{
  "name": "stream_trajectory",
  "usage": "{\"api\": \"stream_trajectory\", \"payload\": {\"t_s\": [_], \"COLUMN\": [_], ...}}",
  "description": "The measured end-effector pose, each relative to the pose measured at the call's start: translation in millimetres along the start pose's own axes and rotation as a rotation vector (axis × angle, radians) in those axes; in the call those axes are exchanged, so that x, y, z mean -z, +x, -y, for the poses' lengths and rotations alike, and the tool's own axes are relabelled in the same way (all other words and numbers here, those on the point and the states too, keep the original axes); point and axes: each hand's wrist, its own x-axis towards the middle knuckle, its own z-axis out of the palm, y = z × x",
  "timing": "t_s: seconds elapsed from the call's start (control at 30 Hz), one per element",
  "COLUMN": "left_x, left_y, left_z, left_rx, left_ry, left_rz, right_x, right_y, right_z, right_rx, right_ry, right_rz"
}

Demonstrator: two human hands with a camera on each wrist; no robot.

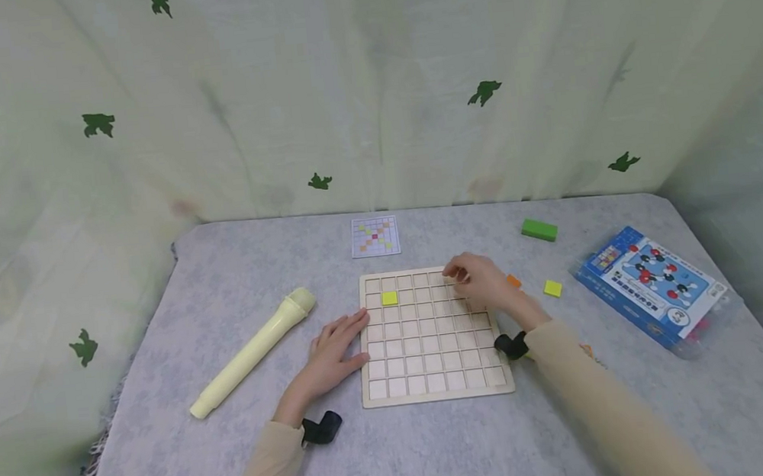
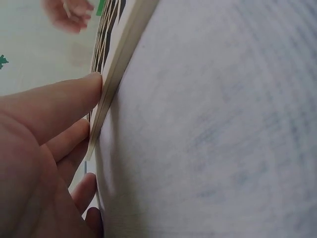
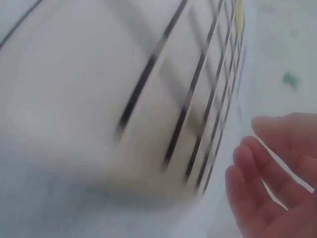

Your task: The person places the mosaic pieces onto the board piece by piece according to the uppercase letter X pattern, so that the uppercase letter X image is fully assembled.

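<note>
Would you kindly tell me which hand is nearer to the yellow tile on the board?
The left hand: it touches the left edge of the board, close to the yellow tile; the right hand is at the board's far right corner, farther away.

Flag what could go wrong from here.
1. The orange tile lies close beside the right hand; a careless sweep might knock it away.
2. A small orange piece peeks out at the right sleeve's edge, so the sleeve could drag it.
3. The left hand touches the grid board's edge; a hard push might shift the board.
</note>
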Motion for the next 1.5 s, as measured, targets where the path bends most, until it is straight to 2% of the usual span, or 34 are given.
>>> {"api": "stream_trajectory", "payload": {"t_s": [0.17, 0.3, 0.43, 0.7, 0.83, 1.03, 1.23, 1.37, 1.5], "left_x": [0.2, 0.3, 0.6, 0.1, 0.5, 1.2, -0.9, -2.3, -1.8], "left_y": [-0.9, -1.1, -1.1, 0.3, 0.0, -1.6, -0.1, 0.7, -0.4], "left_z": [-0.5, -0.9, -1.2, -1.6, -2.3, -3.5, -1.8, -1.0, -1.1], "left_rx": [0.002, 0.007, 0.005, 0.006, 0.008, 0.010, 0.012, 0.011, 0.011], "left_ry": [-0.003, -0.003, -0.003, -0.009, -0.012, -0.009, -0.012, -0.005, -0.005], "left_rz": [-0.005, -0.006, -0.008, -0.004, -0.001, -0.007, -0.002, -0.001, -0.003], "right_x": [29.0, 37.5, 39.1, 36.7, 34.1, 18.3, -2.8, -7.7, -8.7], "right_y": [-28.0, -40.6, -42.8, -31.6, -28.3, -18.2, -3.2, -1.0, -2.4], "right_z": [-36.7, -55.9, -59.7, -55.9, -52.4, -29.9, -11.6, -6.8, -4.7], "right_rx": [-0.166, -0.229, -0.250, -0.301, -0.272, -0.192, -0.153, -0.130, -0.152], "right_ry": [-0.078, -0.154, -0.180, -0.227, -0.212, -0.113, -0.138, -0.164, -0.144], "right_rz": [-0.104, -0.102, -0.068, -0.048, -0.072, -0.061, -0.038, -0.023, -0.022]}}
